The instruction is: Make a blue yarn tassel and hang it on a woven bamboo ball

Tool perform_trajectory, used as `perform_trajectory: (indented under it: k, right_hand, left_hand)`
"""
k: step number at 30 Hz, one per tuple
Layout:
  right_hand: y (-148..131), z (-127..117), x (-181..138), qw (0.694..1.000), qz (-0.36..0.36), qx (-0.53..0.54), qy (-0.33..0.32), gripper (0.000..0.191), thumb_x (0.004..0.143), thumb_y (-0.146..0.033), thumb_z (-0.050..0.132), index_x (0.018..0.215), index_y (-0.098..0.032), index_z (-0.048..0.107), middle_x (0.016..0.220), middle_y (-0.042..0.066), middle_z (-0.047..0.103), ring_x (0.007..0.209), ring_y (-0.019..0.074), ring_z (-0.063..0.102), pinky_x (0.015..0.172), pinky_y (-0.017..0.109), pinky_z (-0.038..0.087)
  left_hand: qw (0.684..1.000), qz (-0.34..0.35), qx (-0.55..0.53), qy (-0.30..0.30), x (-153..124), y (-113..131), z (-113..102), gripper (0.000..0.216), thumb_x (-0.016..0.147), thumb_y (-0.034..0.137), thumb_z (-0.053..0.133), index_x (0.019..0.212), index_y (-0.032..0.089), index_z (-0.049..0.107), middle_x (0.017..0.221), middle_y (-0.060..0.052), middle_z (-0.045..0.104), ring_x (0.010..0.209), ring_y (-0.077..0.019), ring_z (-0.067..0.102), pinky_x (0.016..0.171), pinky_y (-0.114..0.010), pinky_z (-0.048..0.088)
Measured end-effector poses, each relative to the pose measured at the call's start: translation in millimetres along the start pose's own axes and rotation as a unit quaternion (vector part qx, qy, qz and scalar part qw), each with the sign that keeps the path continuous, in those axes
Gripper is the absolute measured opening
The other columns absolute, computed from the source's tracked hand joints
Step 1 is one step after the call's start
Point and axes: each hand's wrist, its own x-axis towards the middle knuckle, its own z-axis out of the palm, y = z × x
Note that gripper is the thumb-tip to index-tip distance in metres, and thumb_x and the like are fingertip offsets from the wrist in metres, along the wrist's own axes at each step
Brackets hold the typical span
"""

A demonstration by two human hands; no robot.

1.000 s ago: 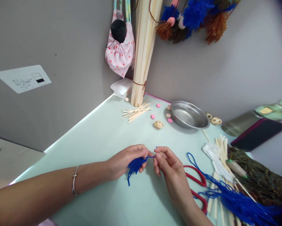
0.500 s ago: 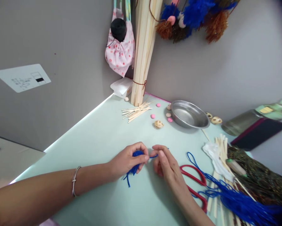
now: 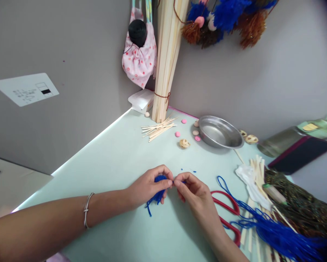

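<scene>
My left hand (image 3: 152,185) is closed around a bundle of blue yarn (image 3: 158,195), whose loose strands hang out below the fingers. Thumb and forefinger of my right hand (image 3: 192,191) pinch a short blue yarn end (image 3: 183,181) close to my left fingertips. The two hands almost meet above the pale green table (image 3: 119,233). Beside my right wrist lie scissors with red handles (image 3: 226,202), their blades hidden. A long hank of blue yarn (image 3: 280,233) lies to the right of them.
A steel bowl (image 3: 220,133) stands at the back, with pink beads (image 3: 177,134) and a woven ball (image 3: 184,143) near it. Thin sticks (image 3: 159,130) lie before a tied bundle of wooden strips (image 3: 167,65). Dark yarn (image 3: 302,203), a phone (image 3: 302,154) and a bottle (image 3: 283,140) are at right.
My right thumb and forefinger have closed together on the blue yarn end, nearer my left hand. My left hand keeps its hold on the bundle, almost still.
</scene>
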Motion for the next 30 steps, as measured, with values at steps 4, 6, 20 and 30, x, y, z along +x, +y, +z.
perform_trajectory:
  k: [4,6,20,30]
  right_hand:
    - [-1.2,0.8,-1.2,1.0,-0.007,0.012,0.007,0.024,0.081,-0.04,0.071,0.083,-0.018,0.064,0.071,-0.001,0.057,0.059,0.0106,0.046,0.055,0.023,0.036]
    - [-2.3,2.2,-1.8,1.0,-0.01,0.025,0.01,0.022,0.08,-0.039,0.073,0.084,-0.018,0.065,0.076,0.0,0.06,0.061,0.0108,0.05,0.057,0.023,0.039]
    - [-5.2,6.6,-3.9,0.998,-0.019,0.057,0.012,0.023,0.078,-0.036,0.075,0.087,-0.02,0.06,0.068,-0.003,0.057,0.061,0.0103,0.052,0.056,0.021,0.04]
    - [4.6,9.4,0.2,0.991,-0.006,0.129,-0.023,0.024,0.077,-0.031,0.076,0.088,-0.02,0.056,0.071,0.0,0.062,0.065,0.0136,0.056,0.059,0.025,0.045]
  left_hand:
    - [1.0,-0.01,0.028,-0.001,0.2,1.1,-0.1,0.019,0.083,0.034,0.06,0.085,0.018,0.05,0.054,0.005,0.054,0.046,-0.0084,0.052,0.05,-0.02,0.042]
    - [0.999,-0.017,0.034,0.002,-0.1,2.1,0.1,0.016,0.081,0.031,0.06,0.083,0.018,0.051,0.053,0.005,0.054,0.046,-0.0087,0.052,0.05,-0.02,0.042]
    - [0.999,-0.04,-0.002,0.009,-0.5,3.8,-0.7,0.026,0.08,0.039,0.065,0.087,0.018,0.053,0.057,0.005,0.052,0.05,-0.0081,0.052,0.054,-0.02,0.039]
    - [0.987,-0.014,-0.16,-0.015,0.5,6.7,-1.5,0.022,0.086,0.036,0.063,0.083,0.018,0.05,0.076,0.001,0.057,0.054,-0.0047,0.047,0.056,-0.018,0.04]
